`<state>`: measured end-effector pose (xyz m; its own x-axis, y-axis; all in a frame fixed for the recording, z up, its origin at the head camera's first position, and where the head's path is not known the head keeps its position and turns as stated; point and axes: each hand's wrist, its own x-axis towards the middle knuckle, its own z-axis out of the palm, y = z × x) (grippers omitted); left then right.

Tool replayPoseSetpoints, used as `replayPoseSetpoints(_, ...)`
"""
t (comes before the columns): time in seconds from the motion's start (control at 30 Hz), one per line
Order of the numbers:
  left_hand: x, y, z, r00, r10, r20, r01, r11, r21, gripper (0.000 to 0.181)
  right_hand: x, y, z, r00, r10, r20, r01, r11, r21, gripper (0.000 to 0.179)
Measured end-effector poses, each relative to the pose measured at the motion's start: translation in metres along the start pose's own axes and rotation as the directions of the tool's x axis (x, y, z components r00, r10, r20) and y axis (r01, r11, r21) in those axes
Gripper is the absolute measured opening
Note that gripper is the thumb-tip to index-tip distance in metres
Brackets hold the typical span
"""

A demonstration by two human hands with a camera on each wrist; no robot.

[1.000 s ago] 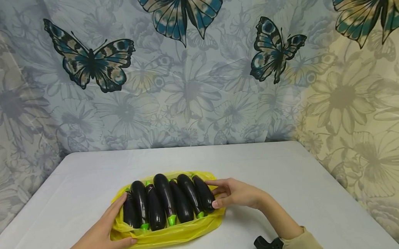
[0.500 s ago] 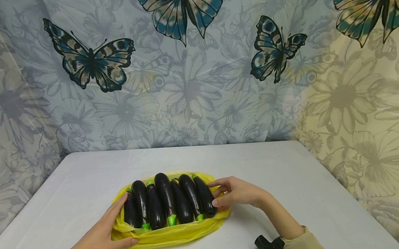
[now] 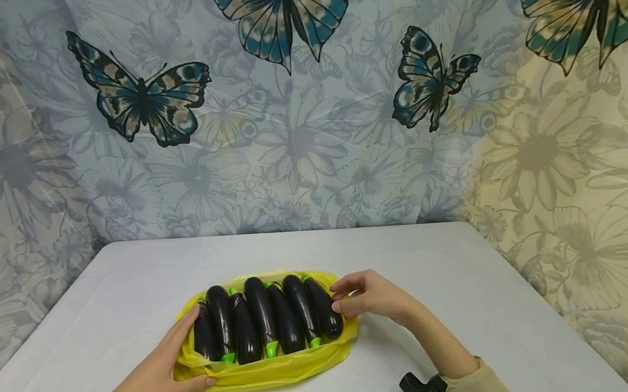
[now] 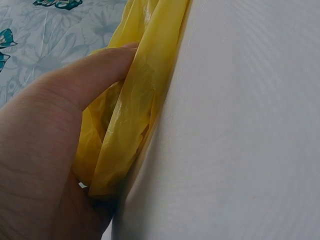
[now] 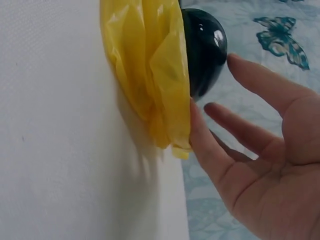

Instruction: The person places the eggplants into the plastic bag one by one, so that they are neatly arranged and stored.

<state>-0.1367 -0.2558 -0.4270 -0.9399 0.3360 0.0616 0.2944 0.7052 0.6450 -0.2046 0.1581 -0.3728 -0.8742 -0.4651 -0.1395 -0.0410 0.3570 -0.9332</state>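
Several dark, glossy eggplants (image 3: 247, 328) lie side by side in an opened yellow plastic bag (image 3: 272, 376) in the head view, green caps pointing alternate ways. My left hand (image 3: 152, 377) holds the bag's left end, thumb at the front and fingers along the side. The left wrist view shows that thumb against the bag's folds (image 4: 145, 85); its other fingers are mostly hidden. At the right end, my right hand (image 3: 372, 295) has loosely bent, spread fingers beside the rightmost eggplant (image 3: 324, 310). In the right wrist view, a fingertip meets the bag's edge (image 5: 167, 75) beside the eggplant's rounded end (image 5: 205, 50).
A white-covered table (image 3: 433, 254) lies under the bag. Behind it hangs a curtain (image 3: 300, 160) printed with flowers and butterflies. A black curved piece (image 3: 422, 389) shows beside the right sleeve (image 3: 480, 385).
My right hand has shifted slightly up and away from the rightmost eggplant, its thumb moving higher along it. The bag's right edge spread a little outward. My left hand stays in place.
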Motion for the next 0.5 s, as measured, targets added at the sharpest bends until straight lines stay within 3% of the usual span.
replayPoseSetpoints(0.33, 0.0041, -0.0003, -0.0007, 1.0, 0.017, 0.0, -0.017, 1.0, 0.004, 0.111, 0.0026, 0.0029, 0.0024, 0.997, -0.003, -0.083, 0.001, 1.0, -0.026, 0.036)
replayPoseSetpoints(0.5, 0.0009, -0.0021, 0.0004, 1.0, -0.002, 0.013, 0.002, 1.0, -0.005, 0.112, 0.0029, 0.0029, 0.0051, 0.997, 0.008, -0.08, -0.011, 1.0, -0.029, 0.035)
